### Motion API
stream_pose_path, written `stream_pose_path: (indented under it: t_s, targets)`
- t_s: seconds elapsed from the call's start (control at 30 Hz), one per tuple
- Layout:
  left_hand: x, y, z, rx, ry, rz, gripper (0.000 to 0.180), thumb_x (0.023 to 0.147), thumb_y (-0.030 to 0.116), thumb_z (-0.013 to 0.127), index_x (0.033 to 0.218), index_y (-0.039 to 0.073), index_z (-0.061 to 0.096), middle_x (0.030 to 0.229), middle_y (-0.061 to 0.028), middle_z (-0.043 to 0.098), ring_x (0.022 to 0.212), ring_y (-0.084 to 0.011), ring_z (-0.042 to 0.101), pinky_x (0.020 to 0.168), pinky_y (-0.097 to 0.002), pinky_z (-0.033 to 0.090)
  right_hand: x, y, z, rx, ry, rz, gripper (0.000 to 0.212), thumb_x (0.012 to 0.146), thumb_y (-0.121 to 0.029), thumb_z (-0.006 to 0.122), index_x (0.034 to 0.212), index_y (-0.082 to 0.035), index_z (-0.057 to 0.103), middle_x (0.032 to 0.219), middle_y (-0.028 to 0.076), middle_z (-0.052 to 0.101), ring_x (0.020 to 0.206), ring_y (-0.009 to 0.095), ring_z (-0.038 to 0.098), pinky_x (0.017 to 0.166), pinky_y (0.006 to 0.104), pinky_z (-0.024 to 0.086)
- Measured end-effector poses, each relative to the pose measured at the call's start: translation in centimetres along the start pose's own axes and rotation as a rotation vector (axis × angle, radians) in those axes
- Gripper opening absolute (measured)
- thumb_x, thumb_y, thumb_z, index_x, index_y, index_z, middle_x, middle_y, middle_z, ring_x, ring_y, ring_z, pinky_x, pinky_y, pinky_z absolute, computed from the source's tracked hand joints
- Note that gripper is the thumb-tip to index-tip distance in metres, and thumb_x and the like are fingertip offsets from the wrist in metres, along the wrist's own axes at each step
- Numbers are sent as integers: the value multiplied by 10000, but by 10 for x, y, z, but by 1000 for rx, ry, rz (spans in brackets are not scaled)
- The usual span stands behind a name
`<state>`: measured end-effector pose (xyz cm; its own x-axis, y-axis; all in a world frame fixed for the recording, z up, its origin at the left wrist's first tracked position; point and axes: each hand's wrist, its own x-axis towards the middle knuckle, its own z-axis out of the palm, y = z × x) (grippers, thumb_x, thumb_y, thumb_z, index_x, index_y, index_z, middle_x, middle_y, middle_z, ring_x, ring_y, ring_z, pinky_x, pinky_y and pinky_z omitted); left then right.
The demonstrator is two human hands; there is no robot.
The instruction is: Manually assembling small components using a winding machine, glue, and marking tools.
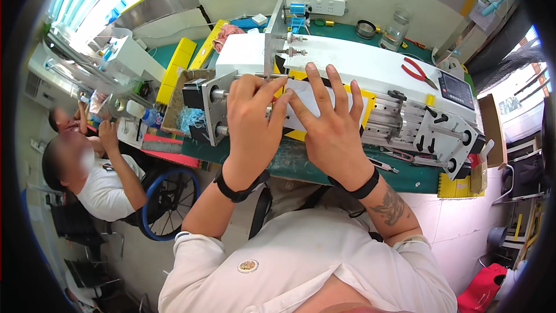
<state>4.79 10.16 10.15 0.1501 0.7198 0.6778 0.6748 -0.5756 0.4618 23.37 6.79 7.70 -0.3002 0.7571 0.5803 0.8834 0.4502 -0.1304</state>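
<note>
My right hand (pixel 331 124) lies with spread fingers over a white sheet (pixel 305 94) on a yellow panel with black marks (pixel 367 107). The panel rests at the middle of a bench machine with a long white body (pixel 341 61). Close beside it, my left hand (pixel 253 117) is bent into a pinch near the sheet's left edge, just in front of an upright metal plate (pixel 273 40). Whatever those fingertips hold is too small or hidden to make out. Black bands circle both wrists.
Red-handled pliers (pixel 419 73) lie on the machine, left of its control screen (pixel 456 89). Behind stand a glass jar (pixel 395 30) and a power strip (pixel 315 4). Tweezers (pixel 384 165) lie on the green mat near the front edge. At left, another person sits by a blue-rimmed wheel (pixel 197 188).
</note>
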Motion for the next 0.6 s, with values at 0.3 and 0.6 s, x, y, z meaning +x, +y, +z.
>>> stream_pose_path:
  t_s: [0.3,0.6]
  targets:
    - [5,-3,11,-178,-15,-57,70,964,19,817,980,29,750,1001,-107,639,989,-324,606,875,-459,482,-1,2,0,0,4,-25,677,850,-92,815,1510,-231,759,1900,148,334,1762,408,246,1380,708,92]
    - [-10,-16,13,-162,129,-43,83,1002,-18,757,1034,27,696,1033,-117,619,977,-311,577,889,-427,484,1,1,2,46,0,13,794,790,6,797,1530,-278,757,1865,167,391,1732,423,299,1389,681,97]
